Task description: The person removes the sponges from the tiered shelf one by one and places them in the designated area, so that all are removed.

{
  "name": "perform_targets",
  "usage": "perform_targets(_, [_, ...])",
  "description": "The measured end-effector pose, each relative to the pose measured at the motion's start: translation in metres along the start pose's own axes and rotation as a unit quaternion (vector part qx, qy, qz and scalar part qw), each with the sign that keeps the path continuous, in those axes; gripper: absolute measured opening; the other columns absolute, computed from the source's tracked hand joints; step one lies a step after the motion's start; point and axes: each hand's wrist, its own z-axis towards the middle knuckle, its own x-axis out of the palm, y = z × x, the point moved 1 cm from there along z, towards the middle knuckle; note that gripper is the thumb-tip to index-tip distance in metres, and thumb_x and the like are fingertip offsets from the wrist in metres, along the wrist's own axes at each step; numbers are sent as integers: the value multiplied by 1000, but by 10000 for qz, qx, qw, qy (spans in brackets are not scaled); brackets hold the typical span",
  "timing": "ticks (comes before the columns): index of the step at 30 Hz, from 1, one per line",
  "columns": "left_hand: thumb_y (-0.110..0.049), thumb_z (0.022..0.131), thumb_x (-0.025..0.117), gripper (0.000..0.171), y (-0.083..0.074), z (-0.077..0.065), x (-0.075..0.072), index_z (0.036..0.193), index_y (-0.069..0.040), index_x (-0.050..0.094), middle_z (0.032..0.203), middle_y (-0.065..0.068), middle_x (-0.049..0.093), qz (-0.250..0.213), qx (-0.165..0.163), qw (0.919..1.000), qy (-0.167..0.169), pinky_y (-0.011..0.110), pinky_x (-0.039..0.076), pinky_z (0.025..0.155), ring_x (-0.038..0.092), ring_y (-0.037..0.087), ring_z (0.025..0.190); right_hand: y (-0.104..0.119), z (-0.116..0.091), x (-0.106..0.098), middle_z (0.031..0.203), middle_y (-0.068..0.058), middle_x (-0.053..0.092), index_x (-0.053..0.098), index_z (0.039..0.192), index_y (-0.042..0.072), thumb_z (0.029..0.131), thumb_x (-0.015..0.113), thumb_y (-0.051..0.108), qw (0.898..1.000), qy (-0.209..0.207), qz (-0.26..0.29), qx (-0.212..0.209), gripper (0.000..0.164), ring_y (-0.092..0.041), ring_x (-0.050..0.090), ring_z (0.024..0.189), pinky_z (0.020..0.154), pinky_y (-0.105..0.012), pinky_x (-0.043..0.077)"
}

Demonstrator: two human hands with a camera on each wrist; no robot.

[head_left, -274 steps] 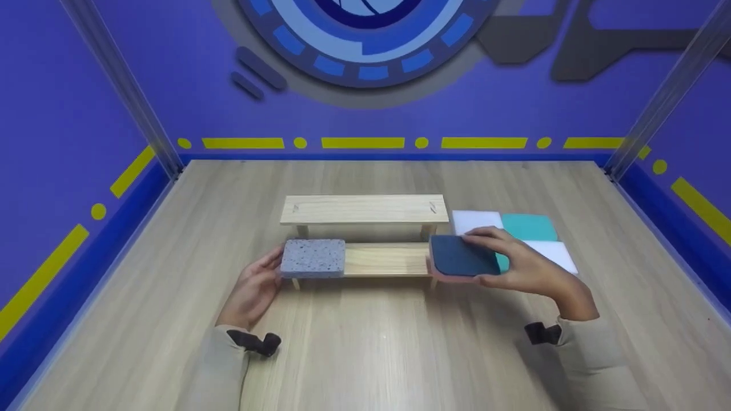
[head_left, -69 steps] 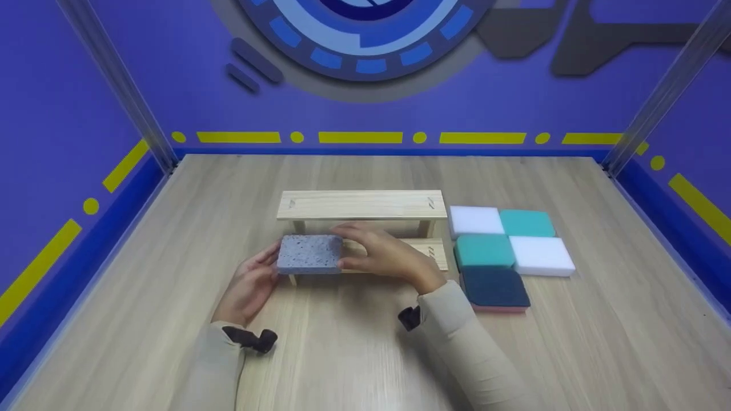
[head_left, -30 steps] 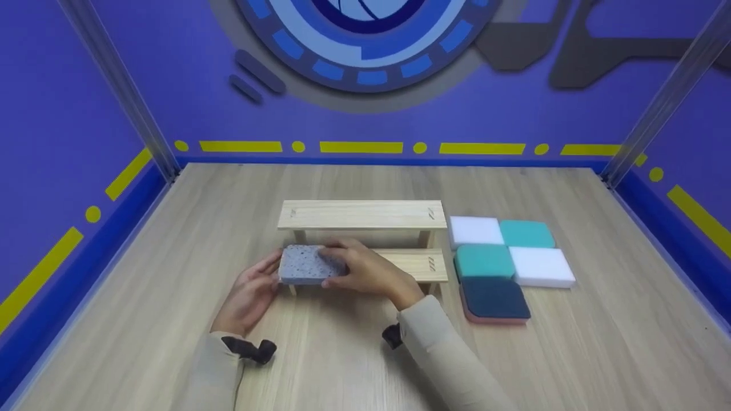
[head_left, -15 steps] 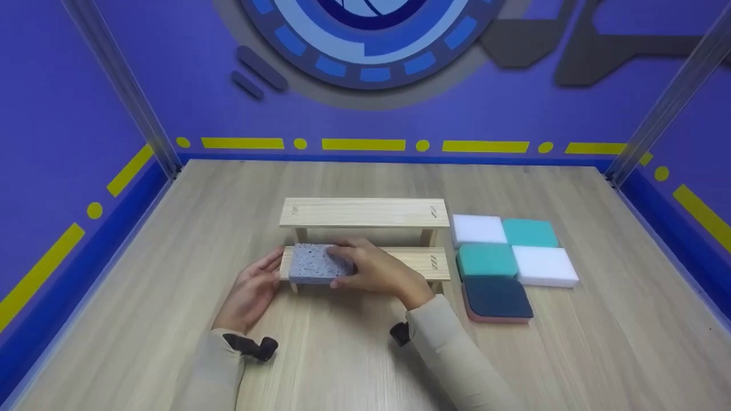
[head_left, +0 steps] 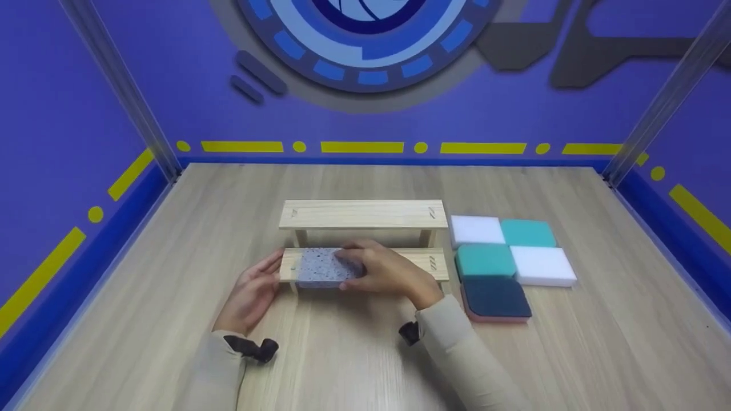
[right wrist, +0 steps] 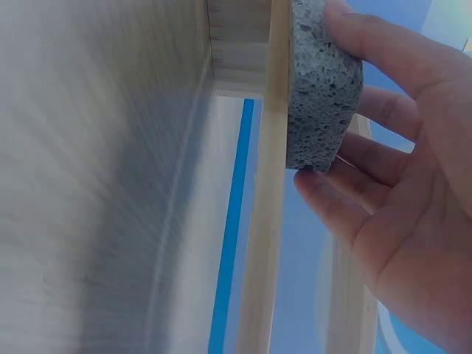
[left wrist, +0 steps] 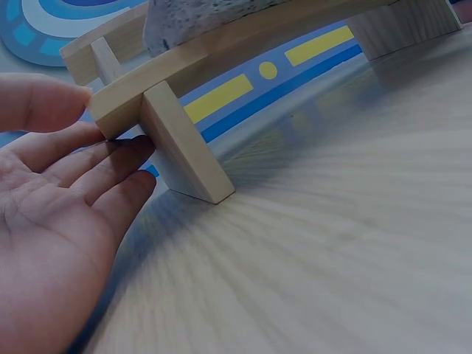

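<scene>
A grey, pitted pumice stone (head_left: 322, 266) lies on the top of the front wooden stand (head_left: 411, 264), left of its middle. My right hand (head_left: 388, 273) grips the stone from its right side. In the right wrist view, the thumb and fingers (right wrist: 335, 203) reach round the stone's porous side (right wrist: 321, 96), which sits flush on the plank. My left hand (head_left: 251, 294) holds the stand's left end; the left wrist view has the thumb (left wrist: 44, 103) at the plank's end and the other fingertips under it, by the leg (left wrist: 184, 144).
A matching wooden stand (head_left: 365, 213) is behind the front one. To the right lie two white sponges (head_left: 477, 230) (head_left: 542, 265), two teal sponges (head_left: 528, 232) (head_left: 485, 260), and a dark-topped sponge with a pink underside (head_left: 495, 298). Blue walls (head_left: 365, 125) enclose the table's back and sides.
The dark-topped sponge, earlier in my right hand, now lies before the other sponges. That hand has since gripped the pumice stone and slid it rightward from the stand's left end. Left hand stays.
</scene>
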Motion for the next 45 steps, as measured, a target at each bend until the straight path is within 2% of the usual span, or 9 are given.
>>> perform_targets(10, [19, 84, 36, 66, 0, 1, 0, 147, 13, 18, 156, 27, 18, 29, 16, 10000, -70, 21, 45, 102, 45, 15, 128, -3, -9, -9, 139, -10, 52, 57, 134, 10, 82, 73, 33, 9999, 127, 11, 4, 59, -23, 49, 128, 110, -36, 41])
perform_targets(20, [19, 84, 34, 66, 0, 2, 1, 147, 13, 16, 156, 28, 17, -35, -48, 10000, -64, 19, 45, 101, 52, 8, 119, -7, -18, -18, 138, -11, 53, 57, 134, 8, 83, 73, 33, 9996, 185, -146, -120, 59, -25, 49, 128, 111, -38, 40])
perform_targets(33, [19, 84, 34, 66, 0, 1, 0, 147, 14, 15, 156, 29, 15, -28, -10, 10000, 34, 21, 46, 102, 54, 7, 117, -17, -37, -31, 144, -8, 48, 55, 137, 15, 85, 70, 34, 9992, 284, 175, 223, 57, -26, 43, 134, 112, -43, 38])
perform_targets(45, [19, 84, 34, 66, 0, 0, 0, 147, 14, 14, 156, 29, 14, 74, 10, 9999, 89, 20, 44, 103, 49, 9, 123, -26, -51, -38, 144, -13, 48, 55, 137, 12, 85, 70, 30, 9997, 112, 187, 139, 57, -30, 43, 134, 110, -48, 39])
